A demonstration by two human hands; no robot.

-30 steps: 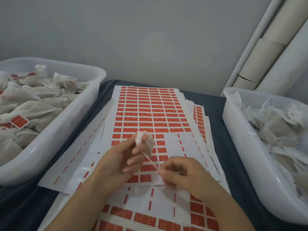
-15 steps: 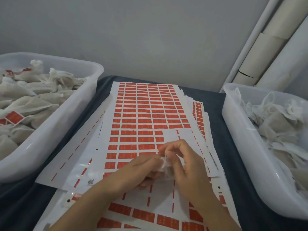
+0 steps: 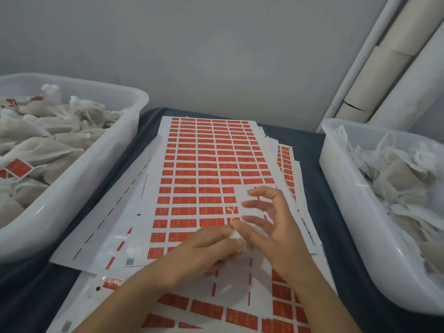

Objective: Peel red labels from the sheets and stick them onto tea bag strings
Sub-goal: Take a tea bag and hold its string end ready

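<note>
Both forearms reach in from the lower edge and meet at the middle. The left hand [image 3: 206, 248] lies knuckles up, its fingers curled and pinched together at the tips. Touching it, the right hand [image 3: 269, 227] pinches with thumb and forefinger, the other fingers [image 3: 257, 204] spread and raised.
</note>
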